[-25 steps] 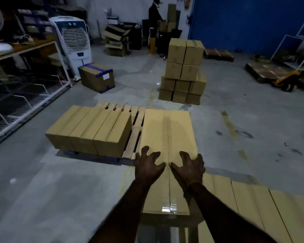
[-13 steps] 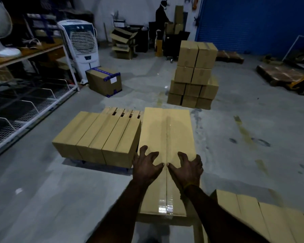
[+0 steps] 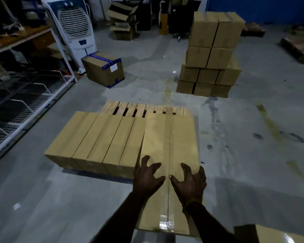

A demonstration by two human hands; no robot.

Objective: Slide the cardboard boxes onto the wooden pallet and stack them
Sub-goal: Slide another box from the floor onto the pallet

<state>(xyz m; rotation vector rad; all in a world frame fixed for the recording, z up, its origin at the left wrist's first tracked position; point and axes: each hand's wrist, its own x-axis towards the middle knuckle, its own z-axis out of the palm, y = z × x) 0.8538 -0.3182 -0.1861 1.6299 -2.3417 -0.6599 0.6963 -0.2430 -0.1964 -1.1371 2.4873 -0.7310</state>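
The long cardboard box (image 3: 168, 155) lies flat with its far half on the wooden pallet (image 3: 147, 108) and its near end overhanging toward the camera, above the concrete floor (image 3: 253, 155). Both hands press down on its taped top: the left hand (image 3: 146, 176) and the right hand (image 3: 189, 181) sit either side of the centre seam, fingers spread and bent at the tips, grasping nothing, thumbs almost meeting at the seam. The box's left long edge lies against the row of boxes (image 3: 95, 142) already laid side by side on the pallet. Its far edge stops short of the pallet's far edge, where a strip of bare slats shows. Its right long edge runs near the pallet's right side, with open floor beyond it.

Farther off stand a stacked pile of cartons (image 3: 211, 57), a single carton with blue tape (image 3: 104, 69), an air cooler (image 3: 74, 27) and a wire shelf rack (image 3: 25, 106) on the left. Another box (image 3: 277, 234) shows at the lower right corner.

Against half a second ago, the long box lies farther onto the pallet, closed up against the row, and less bare slat shows beyond it.
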